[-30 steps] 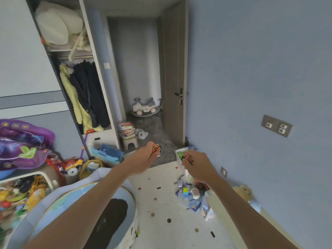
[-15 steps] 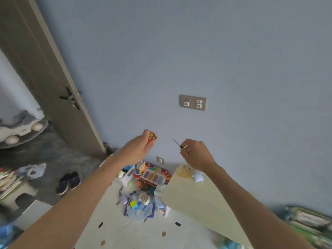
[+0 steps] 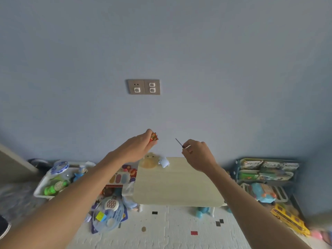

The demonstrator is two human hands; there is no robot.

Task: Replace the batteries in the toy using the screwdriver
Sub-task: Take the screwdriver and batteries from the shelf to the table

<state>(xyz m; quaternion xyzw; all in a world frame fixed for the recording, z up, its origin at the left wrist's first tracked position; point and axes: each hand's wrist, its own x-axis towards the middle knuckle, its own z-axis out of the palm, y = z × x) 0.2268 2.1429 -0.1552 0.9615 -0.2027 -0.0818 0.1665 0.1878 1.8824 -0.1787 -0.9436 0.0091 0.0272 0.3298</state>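
Note:
My left hand (image 3: 138, 148) is raised in front of the blue wall, its fingers closed on a small red and yellow toy (image 3: 154, 137). My right hand (image 3: 197, 155) is held up at the same height, a short way to the right, pinching a thin screwdriver (image 3: 179, 142) whose shaft points up and to the left toward the toy. The tip and the toy are apart. Most of the toy and the screwdriver handle are hidden inside my fingers.
A low pale wooden table (image 3: 177, 187) stands against the wall below my hands, with two small plush toys (image 3: 156, 160) at its far edge. Toys litter the floor at left (image 3: 109, 211). A white bin (image 3: 43, 187) stands far left, book racks (image 3: 265, 169) right.
The view has swung right from the wardrobe and door to the wall with the sockets and the low table. Both hands keep their hold and stay about the same distance apart.

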